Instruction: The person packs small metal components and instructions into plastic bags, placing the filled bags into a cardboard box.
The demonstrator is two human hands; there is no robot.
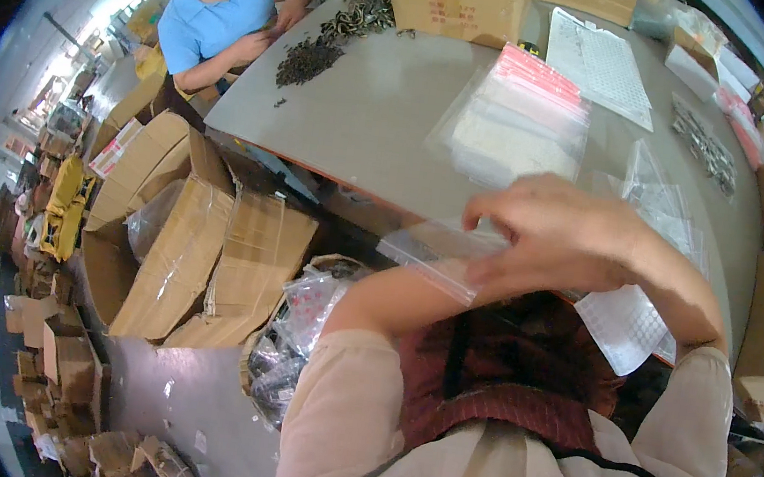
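My right hand is over the table's near edge, its fingers curled at a small clear plastic bag. The bag stretches left from the fingers, above my left forearm. That forearm reaches across to the right, and my left hand is mostly hidden beneath the right one, so its fingers do not show. Just beyond my hands lies a stack of clear zip bags with red-pink top strips. More loose clear bags lie to the right, under and beside my right forearm.
Across the grey table sits a person in a blue shirt, near piles of small dark parts. A cardboard box, white perforated sheets and small metallic pieces are on the table. Open cartons stand at left.
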